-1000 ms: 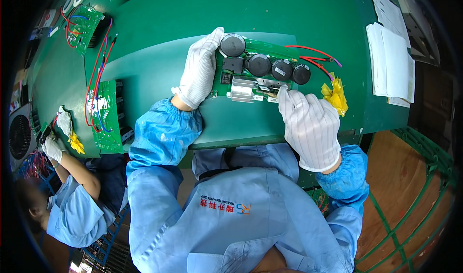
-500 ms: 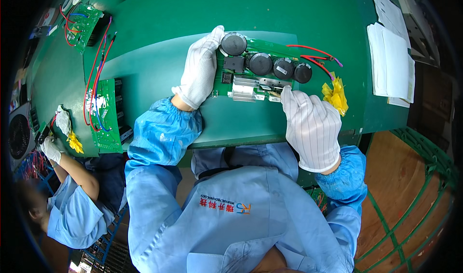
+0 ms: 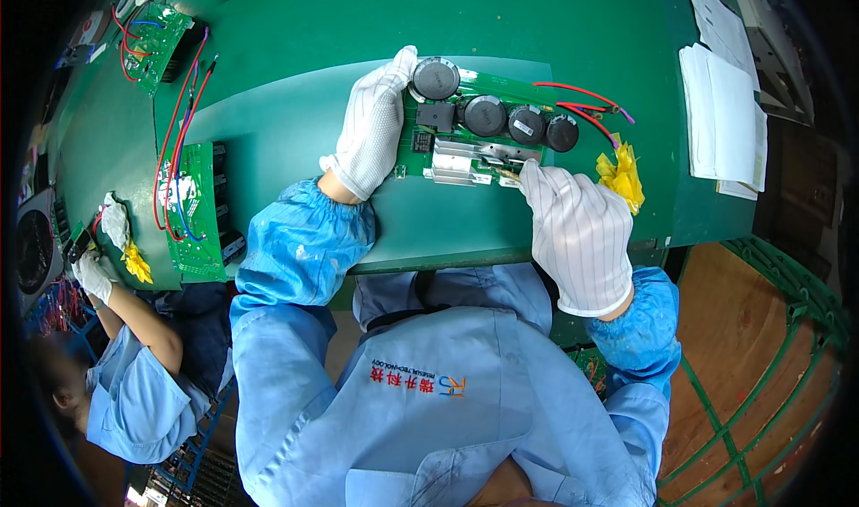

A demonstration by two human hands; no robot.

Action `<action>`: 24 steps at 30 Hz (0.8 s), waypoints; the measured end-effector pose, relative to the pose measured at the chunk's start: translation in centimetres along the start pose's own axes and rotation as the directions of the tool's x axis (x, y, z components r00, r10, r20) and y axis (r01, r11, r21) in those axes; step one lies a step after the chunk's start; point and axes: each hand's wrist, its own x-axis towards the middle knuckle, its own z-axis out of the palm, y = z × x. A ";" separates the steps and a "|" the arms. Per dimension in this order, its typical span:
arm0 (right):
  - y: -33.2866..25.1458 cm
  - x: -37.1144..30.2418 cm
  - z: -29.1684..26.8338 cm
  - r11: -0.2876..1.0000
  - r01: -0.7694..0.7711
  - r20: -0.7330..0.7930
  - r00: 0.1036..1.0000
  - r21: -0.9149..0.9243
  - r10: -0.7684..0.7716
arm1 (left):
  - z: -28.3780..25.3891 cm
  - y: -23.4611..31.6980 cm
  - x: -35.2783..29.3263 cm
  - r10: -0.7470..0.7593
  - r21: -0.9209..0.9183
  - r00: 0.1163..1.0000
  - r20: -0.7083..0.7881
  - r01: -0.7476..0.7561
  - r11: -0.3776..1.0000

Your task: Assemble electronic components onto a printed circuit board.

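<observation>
A green circuit board lies in front of me, bearing several round black capacitors and a silver heatsink. My left hand, in a white glove, is closed on the board's left end, with its fingertips beside the top-left capacitor. My right hand, in a striped white glove, pinches at the board's near edge, right of the heatsink. A small brownish piece shows at those fingertips, too small to name. Red wires run off the board's right end.
Crumpled yellow material lies right of the board, and white papers lie farther right. Another wired circuit board is at the left, and one more beyond it. A co-worker's gloved hand works at far left.
The board's near right part has risen very slightly against my right fingertips, and the small brownish piece shows a little more. My left hand keeps its hold.
</observation>
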 end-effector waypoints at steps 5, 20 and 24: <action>0.1 0.1 -0.2 0.997 0.032 0.011 0.999 0.066 -0.032 | -0.3 0.5 0.3 -0.080 -0.047 0.995 0.066 0.083 0.995; 0.0 -0.6 0.3 0.999 0.010 -0.019 1.000 -0.039 -0.011 | -1.0 1.1 0.3 -0.128 -0.019 0.982 0.138 0.131 0.991; 0.1 -0.2 0.0 0.999 0.033 0.017 0.999 -0.028 -0.033 | -0.7 0.3 0.3 -0.106 -0.020 0.988 0.110 0.109 0.994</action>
